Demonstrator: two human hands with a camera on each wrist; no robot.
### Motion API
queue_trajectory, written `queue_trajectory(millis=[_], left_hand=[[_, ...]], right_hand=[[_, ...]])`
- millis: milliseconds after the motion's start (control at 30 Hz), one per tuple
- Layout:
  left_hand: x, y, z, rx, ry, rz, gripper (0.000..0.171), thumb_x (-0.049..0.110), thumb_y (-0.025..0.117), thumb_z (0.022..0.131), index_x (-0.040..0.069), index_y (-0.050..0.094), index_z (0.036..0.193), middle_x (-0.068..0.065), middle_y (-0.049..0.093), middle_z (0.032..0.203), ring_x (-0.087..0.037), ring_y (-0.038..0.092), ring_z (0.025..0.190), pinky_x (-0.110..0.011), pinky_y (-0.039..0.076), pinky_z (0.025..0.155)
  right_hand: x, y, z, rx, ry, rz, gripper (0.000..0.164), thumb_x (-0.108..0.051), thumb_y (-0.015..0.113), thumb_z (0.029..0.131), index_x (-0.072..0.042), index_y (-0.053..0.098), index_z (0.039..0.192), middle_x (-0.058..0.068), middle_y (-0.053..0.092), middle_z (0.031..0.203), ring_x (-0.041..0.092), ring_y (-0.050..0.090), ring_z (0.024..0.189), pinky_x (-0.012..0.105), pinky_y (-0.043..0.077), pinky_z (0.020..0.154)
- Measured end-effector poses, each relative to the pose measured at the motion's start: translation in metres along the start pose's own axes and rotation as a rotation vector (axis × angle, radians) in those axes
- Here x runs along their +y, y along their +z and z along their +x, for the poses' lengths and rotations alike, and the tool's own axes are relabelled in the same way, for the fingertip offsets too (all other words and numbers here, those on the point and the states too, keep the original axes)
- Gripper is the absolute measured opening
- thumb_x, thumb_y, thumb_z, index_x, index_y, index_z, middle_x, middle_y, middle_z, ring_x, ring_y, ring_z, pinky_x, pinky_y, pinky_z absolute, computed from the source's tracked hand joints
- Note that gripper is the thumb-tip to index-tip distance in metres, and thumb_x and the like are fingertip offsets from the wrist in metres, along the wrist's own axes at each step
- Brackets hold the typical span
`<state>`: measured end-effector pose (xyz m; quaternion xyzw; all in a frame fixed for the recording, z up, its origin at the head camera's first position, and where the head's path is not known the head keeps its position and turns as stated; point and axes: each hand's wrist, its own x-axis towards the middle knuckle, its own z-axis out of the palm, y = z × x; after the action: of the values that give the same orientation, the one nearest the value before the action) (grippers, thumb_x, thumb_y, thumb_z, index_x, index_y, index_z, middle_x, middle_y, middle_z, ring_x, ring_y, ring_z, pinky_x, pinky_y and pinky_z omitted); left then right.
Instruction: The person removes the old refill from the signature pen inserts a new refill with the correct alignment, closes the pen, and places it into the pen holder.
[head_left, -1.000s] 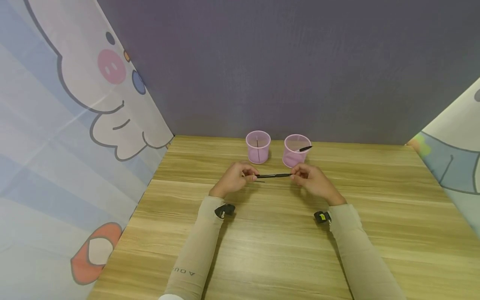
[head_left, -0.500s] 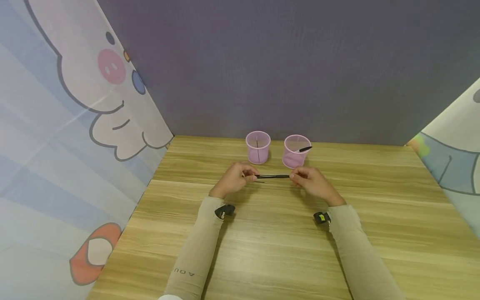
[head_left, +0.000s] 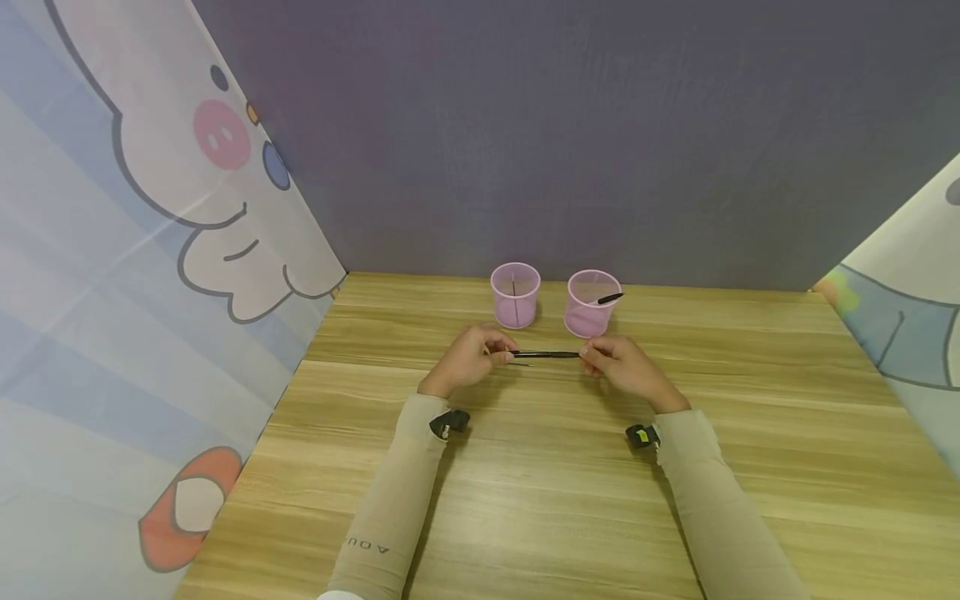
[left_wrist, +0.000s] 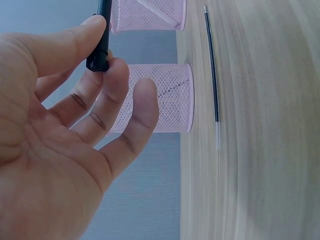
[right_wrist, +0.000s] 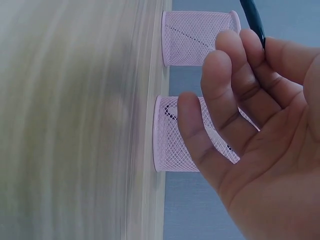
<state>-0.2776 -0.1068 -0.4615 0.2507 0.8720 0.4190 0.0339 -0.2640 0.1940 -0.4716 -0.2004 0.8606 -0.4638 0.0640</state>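
Observation:
A slim black pen (head_left: 546,355) lies level between my two hands, a little above the table. My left hand (head_left: 472,357) pinches its left end with thumb and fingertips; in the left wrist view the blunt black end of the pen (left_wrist: 101,50) pokes out past them. Its other end, tapering, is pinched between thumb and fingertips of my right hand (head_left: 622,365), which hide the tip. On the table below the left hand lies a pen refill (left_wrist: 213,75), dark with a clear end section, partly covered by that hand in the head view.
Two pink mesh pen cups stand beyond the hands. The left cup (head_left: 515,313) holds a thin dark stick; a pen with a black end (head_left: 611,297) leans out of the right cup (head_left: 585,323). Behind the wooden table (head_left: 540,500) rises a grey panel (head_left: 555,150).
My right hand has shifted very slightly left and nearer, and the pen's right end has dropped a little with it. The left hand, refill and cups look the same.

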Motion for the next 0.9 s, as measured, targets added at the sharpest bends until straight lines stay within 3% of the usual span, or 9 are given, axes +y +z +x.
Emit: queue_trajectory(millis=[167,333,500,667,900], left_hand=[[-0.001,0.0,0.0,-0.001,0.003,-0.001,0.008,0.01,0.072,0.095,0.012,0.078,0.101,-0.001,0.066,0.09,-0.013,0.059,0.085,-0.028,0.05,0.075],[-0.001,0.0,0.0,0.001,0.011,-0.006,0.008,0.01,0.072,0.095,0.01,0.078,0.101,-0.001,0.067,0.09,-0.013,0.059,0.085,-0.028,0.051,0.075],[-0.001,-0.001,0.0,0.002,0.012,-0.013,0.009,0.01,0.073,0.094,0.01,0.078,0.101,-0.001,0.067,0.09,-0.014,0.059,0.085,-0.028,0.051,0.075],[-0.001,-0.001,0.0,0.003,0.009,-0.01,0.009,0.01,0.073,0.094,0.01,0.078,0.101,-0.001,0.067,0.09,-0.013,0.059,0.085,-0.027,0.05,0.075],[0.001,-0.001,0.0,0.012,0.006,-0.003,0.009,0.007,0.073,0.093,0.009,0.078,0.101,-0.003,0.067,0.09,-0.013,0.059,0.084,-0.026,0.051,0.075]], right_hand=[[-0.001,0.001,-0.001,-0.006,-0.003,0.005,0.029,-0.013,0.053,0.106,0.007,0.067,0.09,0.018,0.068,0.081,0.022,0.062,0.073,0.025,0.054,0.066],[-0.002,0.0,-0.001,-0.004,0.006,0.006,0.03,-0.014,0.052,0.107,0.008,0.067,0.093,0.019,0.069,0.083,0.017,0.062,0.073,0.025,0.054,0.066],[-0.003,-0.001,-0.001,0.003,0.009,0.014,0.021,-0.018,0.06,0.104,0.002,0.068,0.103,0.017,0.068,0.087,0.019,0.062,0.076,0.026,0.053,0.068],[-0.004,-0.001,-0.001,0.02,-0.01,0.045,0.015,-0.011,0.069,0.097,-0.002,0.065,0.108,0.013,0.066,0.09,0.014,0.059,0.078,0.024,0.05,0.071],[-0.012,0.003,-0.002,0.039,-0.012,0.047,0.011,0.0,0.067,0.096,0.005,0.063,0.105,0.017,0.064,0.088,0.013,0.058,0.075,0.022,0.05,0.067]])
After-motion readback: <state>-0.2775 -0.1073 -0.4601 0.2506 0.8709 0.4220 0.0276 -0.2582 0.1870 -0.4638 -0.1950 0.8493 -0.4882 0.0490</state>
